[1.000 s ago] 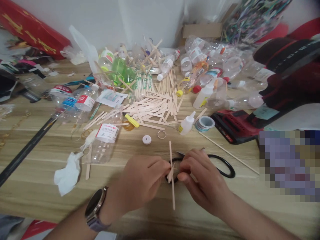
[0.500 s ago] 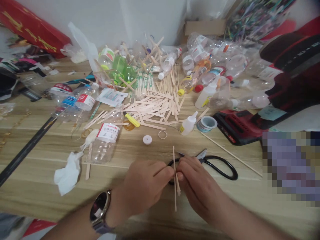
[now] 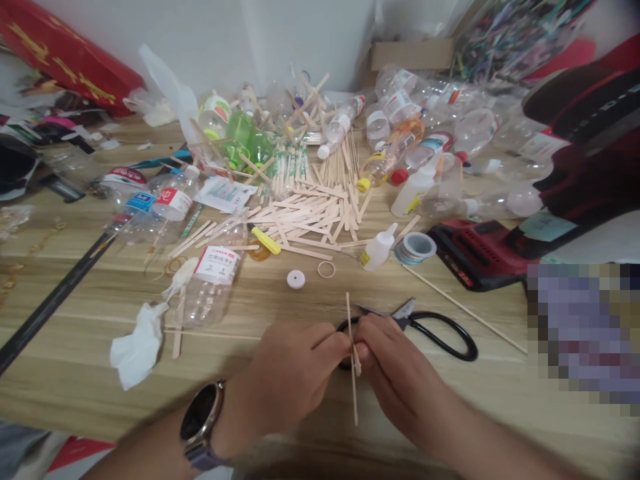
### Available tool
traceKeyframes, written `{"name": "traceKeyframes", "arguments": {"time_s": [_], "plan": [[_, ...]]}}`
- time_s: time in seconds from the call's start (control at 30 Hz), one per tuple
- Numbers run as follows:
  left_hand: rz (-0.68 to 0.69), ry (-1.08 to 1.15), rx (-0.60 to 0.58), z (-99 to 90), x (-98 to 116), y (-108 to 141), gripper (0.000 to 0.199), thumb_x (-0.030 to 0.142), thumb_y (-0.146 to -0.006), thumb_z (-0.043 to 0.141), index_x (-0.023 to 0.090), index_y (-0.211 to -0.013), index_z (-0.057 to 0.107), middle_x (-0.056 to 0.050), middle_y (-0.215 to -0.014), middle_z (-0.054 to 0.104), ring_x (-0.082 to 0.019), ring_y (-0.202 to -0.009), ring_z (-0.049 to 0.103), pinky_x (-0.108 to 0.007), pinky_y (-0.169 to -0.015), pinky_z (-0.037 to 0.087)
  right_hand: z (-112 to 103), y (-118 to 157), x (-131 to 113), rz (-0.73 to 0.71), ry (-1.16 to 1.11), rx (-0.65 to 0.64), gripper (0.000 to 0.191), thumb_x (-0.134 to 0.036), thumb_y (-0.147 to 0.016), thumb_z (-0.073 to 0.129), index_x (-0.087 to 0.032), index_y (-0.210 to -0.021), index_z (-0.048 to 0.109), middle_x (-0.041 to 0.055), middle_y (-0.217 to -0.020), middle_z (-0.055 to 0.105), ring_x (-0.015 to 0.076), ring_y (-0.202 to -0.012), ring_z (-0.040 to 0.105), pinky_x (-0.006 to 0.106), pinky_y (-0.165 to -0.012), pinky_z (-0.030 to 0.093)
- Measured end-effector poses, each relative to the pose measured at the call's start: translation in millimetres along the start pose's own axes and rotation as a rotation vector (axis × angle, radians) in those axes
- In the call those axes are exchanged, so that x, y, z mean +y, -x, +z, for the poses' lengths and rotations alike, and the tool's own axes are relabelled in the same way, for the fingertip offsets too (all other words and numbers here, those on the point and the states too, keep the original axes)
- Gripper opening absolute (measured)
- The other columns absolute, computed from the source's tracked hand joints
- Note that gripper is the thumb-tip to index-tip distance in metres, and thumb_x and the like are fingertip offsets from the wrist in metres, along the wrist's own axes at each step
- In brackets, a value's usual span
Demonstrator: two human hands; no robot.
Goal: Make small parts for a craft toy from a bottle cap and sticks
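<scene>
My left hand [image 3: 300, 367], with a watch [image 3: 203, 413] on its wrist, is pinched closed on wooden craft sticks [image 3: 354, 393], which are seen nearly edge-on. From the other side, my right hand [image 3: 393, 370] has its fingers closed on the same sticks. One long stick points away from me; a shorter piece beside it makes a narrow angle with it. The fingertips hide where they meet. Black-handled scissors [image 3: 443, 335] lie open on the table just beyond and partly under my hands. A white round cap [image 3: 295, 279] and a pale ring [image 3: 327, 269] lie farther off.
Loose craft sticks [image 3: 305, 217] are heaped mid-table, with several plastic bottles [image 3: 395, 143] behind. A small glue bottle [image 3: 379, 248] and a tape roll [image 3: 415, 247] stand ahead of my right hand. A red and black power tool [image 3: 480, 253] is at right. A cut bottle [image 3: 210, 293] and tissue [image 3: 139, 347] lie left.
The sticks have tilted slightly between my fingers, and the shorter piece's near end sits a little higher. Both hands keep their grip in nearly the same place.
</scene>
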State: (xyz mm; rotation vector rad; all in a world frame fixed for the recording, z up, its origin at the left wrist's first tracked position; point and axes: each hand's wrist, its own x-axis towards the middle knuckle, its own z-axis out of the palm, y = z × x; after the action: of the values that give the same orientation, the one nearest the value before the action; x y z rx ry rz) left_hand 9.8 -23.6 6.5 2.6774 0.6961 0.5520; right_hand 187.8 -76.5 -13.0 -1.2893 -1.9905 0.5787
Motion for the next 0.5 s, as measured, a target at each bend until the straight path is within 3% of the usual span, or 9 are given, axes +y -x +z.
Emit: {"name": "traceKeyframes", "arguments": {"time_s": [0.37, 0.5], "plan": [[-0.018, -0.014, 0.005, 1.9, -2, 0, 0.026, 0.013, -0.096, 0.034, 0.018, -0.084, 0.056, 0.000, -0.072, 0.063, -0.017, -0.063, 0.058, -0.027, -0.055, 0.037, 0, -2, 3, 0.029, -0.006, -0.043, 0.026, -0.018, -0.101, 0.031, -0.022, -0.079, 0.044, 0.0000, -0.075, 0.053, 0.0161, -0.070, 0.050, 0.029, -0.065, 0.039], [-0.052, -0.040, 0.029, 0.1, -2, 0, 0.027, 0.012, -0.096, 0.033, 0.018, -0.087, 0.058, -0.001, -0.073, 0.064, -0.018, -0.066, 0.060, -0.028, -0.057, 0.041, -13, -7, 4, -0.031, 0.054, 0.003, 0.030, -0.026, -0.102, 0.036, -0.022, -0.074, 0.046, -0.0011, -0.066, 0.053, 0.0157, -0.064, 0.050, 0.029, -0.061, 0.037]]}}
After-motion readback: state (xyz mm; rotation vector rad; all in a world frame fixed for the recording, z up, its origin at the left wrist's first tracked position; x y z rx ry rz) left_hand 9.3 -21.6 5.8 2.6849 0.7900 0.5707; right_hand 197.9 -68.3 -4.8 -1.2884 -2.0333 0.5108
